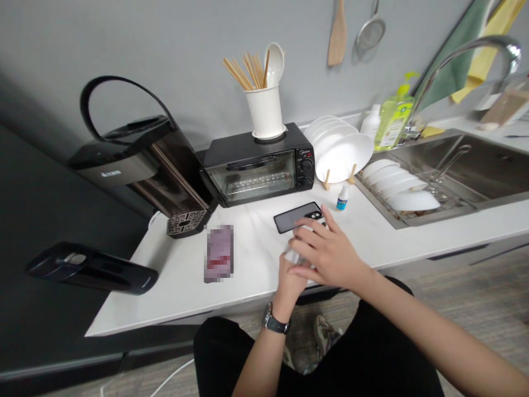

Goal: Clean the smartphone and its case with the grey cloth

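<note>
Near the counter's front edge, my right hand (326, 253) arches over my left hand (291, 284), its fingers bent and somewhat apart. Between them shows a small whitish, partly see-through thing (292, 256), mostly covered; its kind cannot be made out. The fingers of my left hand, with a dark watch (274, 321) on its wrist, are hidden behind the right. Just beyond my hands lies a grey-backed phone (291, 218) with a black edge, camera side up. A little bottle (342, 199) with a white cap and blue label stands right of the phone.
A pixelated purple item (219, 253) lies on the white counter (252, 275). Leftward are a dark flask (95, 268) and water dispenser (144, 165). A toaster oven (258, 171), plates (343, 154) and a sink (487, 171) line the back and right.
</note>
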{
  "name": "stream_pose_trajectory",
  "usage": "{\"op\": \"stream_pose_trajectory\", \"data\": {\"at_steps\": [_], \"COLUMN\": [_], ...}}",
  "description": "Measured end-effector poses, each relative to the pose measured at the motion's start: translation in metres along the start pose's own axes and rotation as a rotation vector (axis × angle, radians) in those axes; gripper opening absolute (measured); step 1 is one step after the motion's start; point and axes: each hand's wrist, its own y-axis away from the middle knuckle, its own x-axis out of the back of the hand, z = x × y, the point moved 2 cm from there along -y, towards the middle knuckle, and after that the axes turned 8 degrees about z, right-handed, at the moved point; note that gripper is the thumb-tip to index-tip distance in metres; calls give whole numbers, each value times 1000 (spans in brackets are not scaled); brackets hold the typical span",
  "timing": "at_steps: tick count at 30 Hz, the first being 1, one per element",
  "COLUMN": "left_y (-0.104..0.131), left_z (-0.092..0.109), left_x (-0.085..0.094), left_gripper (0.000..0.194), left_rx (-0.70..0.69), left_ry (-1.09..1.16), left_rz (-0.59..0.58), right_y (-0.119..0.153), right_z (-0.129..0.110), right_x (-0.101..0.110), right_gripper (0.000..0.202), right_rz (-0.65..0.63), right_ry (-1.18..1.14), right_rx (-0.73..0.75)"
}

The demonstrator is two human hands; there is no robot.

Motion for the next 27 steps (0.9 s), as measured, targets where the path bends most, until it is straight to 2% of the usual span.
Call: {"op": "stream_pose_trajectory", "data": {"at_steps": [3,7,11,15,19,23,27], "left_y": [0,0,1,1,1,1,2], "left_z": [-1,-1,-1,0,1,2,2], "left_x": [-1,0,0,0,0,1,-1], "left_gripper": [28,17,24,21,26,22,27], "left_rx": [-27,-63,-53,-95,-88,-119,-73], "left_ry": [17,22,10,-1,-16,-23,-77], "left_rz": [-38,-32,-32,-31,-6,-7,4], "right_y": [1,0,-1,-2,-3,-6,-6], "right_z": [3,-2,4,4,6,3,8], "right_x": [0,-3,-3,-2,-1,-2,-2], "right_gripper": [43,44,38,42,41,41,37], "right_rz": [29,23,44,24,36,1,33], "right_ry": [56,5,87,50,70,17,56], "right_rx": [-133,-26,-129,-15,-113,14,-122]}}
